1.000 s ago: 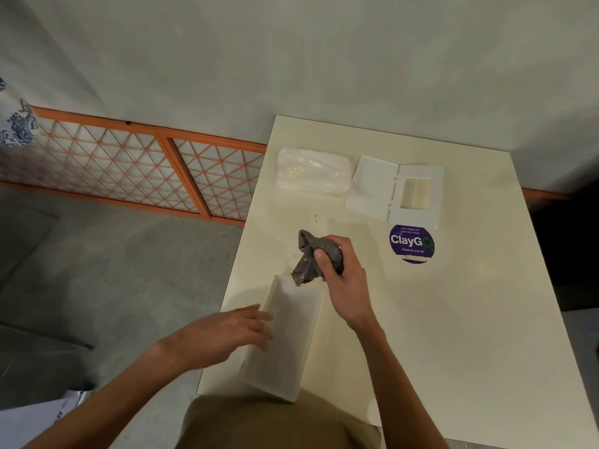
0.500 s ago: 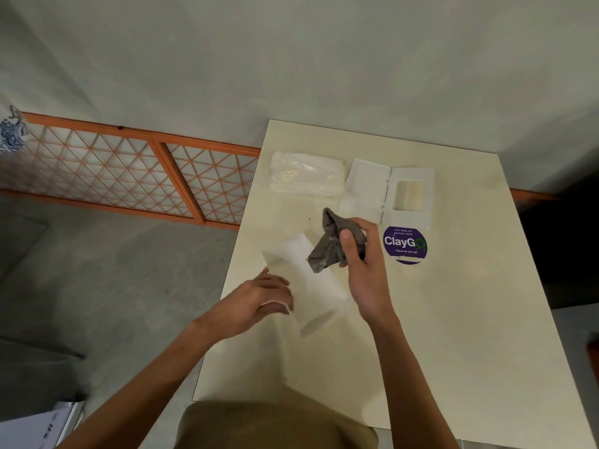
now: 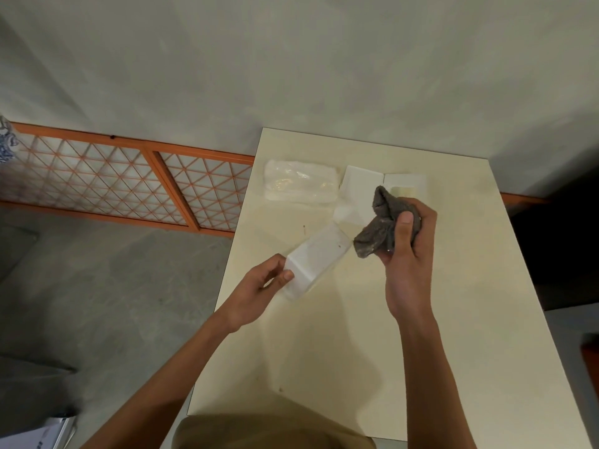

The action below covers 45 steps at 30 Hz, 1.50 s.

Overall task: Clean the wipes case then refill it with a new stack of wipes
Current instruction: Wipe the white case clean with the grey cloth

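Since a second ago the wipes case (image 3: 316, 259) has left the desk (image 3: 356, 351) and turned over, centre frame. I see the left hand (image 3: 259, 286) pinching its near end; fingers (image 3: 405, 226) of the right hand (image 3: 410, 264) curl round a grey cloth (image 3: 376, 228) beside it (presumably to wipe its underside).

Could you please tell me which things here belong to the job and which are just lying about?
Job: wipes case, held by left hand; grey cloth, gripped by right hand; case lid; wrapped wipes stack.
Lying about: orange lattice panel.
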Tool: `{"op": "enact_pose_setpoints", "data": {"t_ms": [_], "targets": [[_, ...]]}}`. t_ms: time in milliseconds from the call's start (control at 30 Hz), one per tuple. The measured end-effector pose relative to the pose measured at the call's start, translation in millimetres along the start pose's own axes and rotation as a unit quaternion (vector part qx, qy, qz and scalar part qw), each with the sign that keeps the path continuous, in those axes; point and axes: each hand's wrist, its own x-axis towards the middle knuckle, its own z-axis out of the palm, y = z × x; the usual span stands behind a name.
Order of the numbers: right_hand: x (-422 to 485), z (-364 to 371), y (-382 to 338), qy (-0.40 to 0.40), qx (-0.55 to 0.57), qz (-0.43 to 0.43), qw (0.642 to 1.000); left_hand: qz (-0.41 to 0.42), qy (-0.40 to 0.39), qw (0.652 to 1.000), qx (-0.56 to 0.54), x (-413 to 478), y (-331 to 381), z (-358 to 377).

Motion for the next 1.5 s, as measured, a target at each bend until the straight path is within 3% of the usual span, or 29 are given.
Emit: {"op": "enact_pose_setpoints", "data": {"t_ms": [233, 400, 500, 633, 767, 900, 967, 1100, 1333, 1500], "targets": [[-15, 14, 20, -0.035, -0.029, 0.090, 0.995, -0.013, 0.022, 0.998, -0.062, -10, 11, 4], [-18, 20, 27, -0.050, -0.061, 0.086, 0.993, 0.012, 0.106, 0.993, 0.042, -15, 24, 18], [-16, 17, 22, -0.038, -0.097, 0.043, 0.994, 0.000, 0.179, 0.981, 0.073, -11, 28, 25], [-11, 14, 0, -0.020, -0.172, -0.047, 0.984, 0.087, 0.218, 0.959, 0.157, -6, 23, 27], [-6, 11, -6, -0.036, -0.312, -0.164, 0.935, 0.109, 0.226, 0.947, 0.202, -3, 18, 28], [-7, 21, 21, -0.119, -0.393, -0.229, 0.882, 0.142, 0.231, 0.931, 0.243, 0, 11, 26], [-9, 31, 34, -0.113, -0.431, -0.242, 0.862, 0.146, 0.238, 0.925, 0.257, 2, 7, 25], [-18, 44, 38, -0.079, -0.443, -0.239, 0.860, 0.152, 0.250, 0.917, 0.272, 6, 2, 27], [-52, 57, 40, -0.132, -0.432, -0.262, 0.853, 0.168, 0.213, 0.933, 0.237, 3, 2, 21], [-37, 46, 35, -0.144, -0.408, -0.272, 0.859, 0.180, 0.230, 0.915, 0.280, 6, 6, 23]]}}
